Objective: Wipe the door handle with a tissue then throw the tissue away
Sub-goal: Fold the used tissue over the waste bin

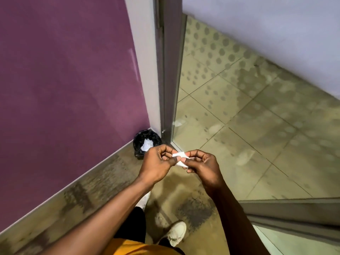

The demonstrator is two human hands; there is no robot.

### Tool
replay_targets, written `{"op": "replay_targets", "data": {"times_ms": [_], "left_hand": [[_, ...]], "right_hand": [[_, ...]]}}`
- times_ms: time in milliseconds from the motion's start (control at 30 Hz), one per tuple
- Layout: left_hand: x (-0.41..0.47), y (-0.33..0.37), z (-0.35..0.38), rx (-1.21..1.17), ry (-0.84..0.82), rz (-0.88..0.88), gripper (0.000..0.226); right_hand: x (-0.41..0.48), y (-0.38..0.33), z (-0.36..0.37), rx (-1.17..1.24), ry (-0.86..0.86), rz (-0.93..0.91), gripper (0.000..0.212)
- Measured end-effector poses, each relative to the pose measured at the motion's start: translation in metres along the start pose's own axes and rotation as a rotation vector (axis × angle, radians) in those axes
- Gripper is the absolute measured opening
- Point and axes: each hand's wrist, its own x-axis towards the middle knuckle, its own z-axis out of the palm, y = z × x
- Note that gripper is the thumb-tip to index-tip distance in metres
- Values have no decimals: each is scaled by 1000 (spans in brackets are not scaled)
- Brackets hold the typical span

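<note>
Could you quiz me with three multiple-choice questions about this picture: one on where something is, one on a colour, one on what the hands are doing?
1. Where does the bin stand?
A. In the corner where the wall meets the door frame
B. Behind the person's shoes
C. Beyond the glass door

2. What colour is the wall on the left?
A. Green
B. Purple
C. Yellow

3. How is the tissue held?
A. Lying loose on the floor
B. Pinched in one hand only
C. Pinched between both hands

Answers:
1 A, the bin sits on the floor against wall and frame.
2 B, it is plainly purple.
3 C, the left hand and right hand both grip it.
</note>
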Motion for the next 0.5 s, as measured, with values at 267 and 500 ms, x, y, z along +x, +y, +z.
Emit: {"op": "replay_targets", "data": {"times_ms": [267,500], "left_hand": [[61,-38,-97,356,70,-42,22],[134,-84,-187,581,21,-139,16]], "right_hand": [[72,1,81,-395,78,-38,9],[145,21,146,-635,171,26,18]]}}
